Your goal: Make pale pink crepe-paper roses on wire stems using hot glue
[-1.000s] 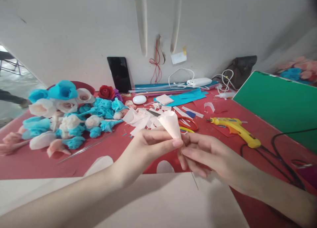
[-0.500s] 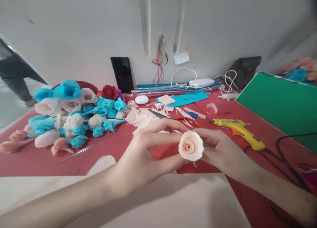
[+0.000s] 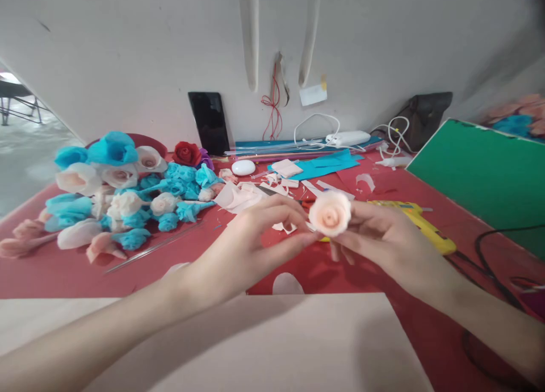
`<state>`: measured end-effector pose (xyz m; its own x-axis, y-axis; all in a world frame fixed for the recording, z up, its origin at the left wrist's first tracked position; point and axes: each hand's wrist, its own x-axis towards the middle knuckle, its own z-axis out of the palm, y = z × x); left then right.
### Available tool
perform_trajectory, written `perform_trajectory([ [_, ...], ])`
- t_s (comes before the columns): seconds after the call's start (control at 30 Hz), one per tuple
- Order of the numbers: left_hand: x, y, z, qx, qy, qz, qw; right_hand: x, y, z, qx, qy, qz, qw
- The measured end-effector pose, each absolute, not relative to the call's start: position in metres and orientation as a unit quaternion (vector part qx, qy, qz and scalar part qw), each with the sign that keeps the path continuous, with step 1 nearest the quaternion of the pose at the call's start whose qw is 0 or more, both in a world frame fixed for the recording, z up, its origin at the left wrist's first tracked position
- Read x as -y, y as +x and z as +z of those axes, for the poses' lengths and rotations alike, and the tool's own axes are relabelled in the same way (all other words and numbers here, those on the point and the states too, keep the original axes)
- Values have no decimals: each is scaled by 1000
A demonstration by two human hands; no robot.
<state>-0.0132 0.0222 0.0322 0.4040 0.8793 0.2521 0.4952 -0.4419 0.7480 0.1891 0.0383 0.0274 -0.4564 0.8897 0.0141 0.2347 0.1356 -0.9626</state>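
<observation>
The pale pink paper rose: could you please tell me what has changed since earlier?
The pale pink paper rose has moved right, turned from side-on to face the camera, then shifted up in view. The right hand now partly covers the yellow plastic glue gun. The white oval object stayed put.

Paper flower point(image 3: 330, 216): pale peach, spiralled petals, bloom facing the worker; I take it as the clock's centre.
Right hand point(image 3: 389, 247): at four o'clock, fingers gathered around the flower's base.
Left hand point(image 3: 238, 250): at eight o'clock, thumb and forefinger tips by the flower's edge; from here I can't tell if they touch.
Glue gun point(image 3: 436, 238): yellow, three o'clock, partly hidden behind the right hand.
Flower heap point(image 3: 125, 205): blue, white and pink, nine o'clock, on the red tabletop point(image 3: 106, 284).
Phone point(image 3: 208, 123): dark, propped upright at ten.
</observation>
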Motion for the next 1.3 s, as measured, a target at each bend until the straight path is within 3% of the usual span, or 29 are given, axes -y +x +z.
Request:
perform_trajectory([
  [0.17,-25,-29,21,-497,791,182,307,-44,194,30,684,-452,476,317],
  [0.4,-4,-66,-6,-434,864,112,228,-42,188,22,710,-444,535,110],
  [0.57,10,-90,-11,-482,849,114,186,-33,190,10,759,-423,495,33],
  [0.77,12,-98,-14,-472,850,138,190,-24,191,15,800,-387,458,-4],
  [0.97,15,-92,-13,-469,825,247,194,-14,198,14,855,-310,414,-35],
  [1.3,18,-83,-2,-491,816,238,192,-10,197,11,875,-266,404,-22],
])
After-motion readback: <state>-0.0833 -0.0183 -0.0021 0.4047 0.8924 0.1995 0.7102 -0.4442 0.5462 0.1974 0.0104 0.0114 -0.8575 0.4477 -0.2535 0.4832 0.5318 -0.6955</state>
